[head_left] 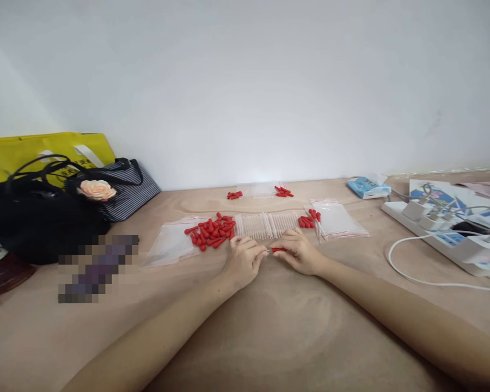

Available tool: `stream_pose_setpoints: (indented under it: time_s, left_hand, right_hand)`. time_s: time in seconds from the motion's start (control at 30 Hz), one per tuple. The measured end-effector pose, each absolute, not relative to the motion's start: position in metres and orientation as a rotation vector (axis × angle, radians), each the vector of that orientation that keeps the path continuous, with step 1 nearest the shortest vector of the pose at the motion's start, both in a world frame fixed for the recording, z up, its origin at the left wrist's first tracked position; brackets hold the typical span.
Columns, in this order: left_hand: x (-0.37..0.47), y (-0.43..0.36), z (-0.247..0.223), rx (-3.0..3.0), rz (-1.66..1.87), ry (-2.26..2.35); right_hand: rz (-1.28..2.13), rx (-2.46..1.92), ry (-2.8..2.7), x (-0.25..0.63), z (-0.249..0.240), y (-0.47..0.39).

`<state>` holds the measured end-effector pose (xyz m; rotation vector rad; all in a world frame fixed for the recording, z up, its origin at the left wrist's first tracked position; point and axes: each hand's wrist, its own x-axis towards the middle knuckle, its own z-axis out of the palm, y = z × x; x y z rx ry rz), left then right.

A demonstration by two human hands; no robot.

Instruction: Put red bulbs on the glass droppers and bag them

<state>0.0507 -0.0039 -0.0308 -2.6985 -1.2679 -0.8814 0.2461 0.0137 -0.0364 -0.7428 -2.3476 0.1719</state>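
Head view: left hand pinches a thin clear tube, right hand a red bulb at its three o'clock; keep both aligned, though the grip hides whether they join.

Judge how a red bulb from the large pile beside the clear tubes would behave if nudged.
Red bulbs like these would probably roll in a curve, since one end looks fatter than the other. Neighbours may shift too, because they lie touching. Each is likely light, being small beside the left hand.
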Motion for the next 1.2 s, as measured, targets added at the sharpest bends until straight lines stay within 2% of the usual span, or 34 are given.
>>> stream_pose_setpoints:
  time_s: [0.13,0.47,1.2]
  left_hand:
    - [0.0465,-0.0003,-0.0304,-2.699,-0.884,-1.192]
    - [0.0439,-0.0014,-0.0285,-2.706,-0.841,-1.178]
    - [0.0425,0.0004,-0.0278,-2.755,-0.801,-1.192]
  right_hand:
    - [0.186,-0.779,-2.270,0.2512,-0.0390,0.0156]
    - [-0.101,-0.733,-2.282,0.2466,-0.0363,0.0131]
    - [0.089,-0.770,-2.353,0.2487,-0.0360,0.0189]
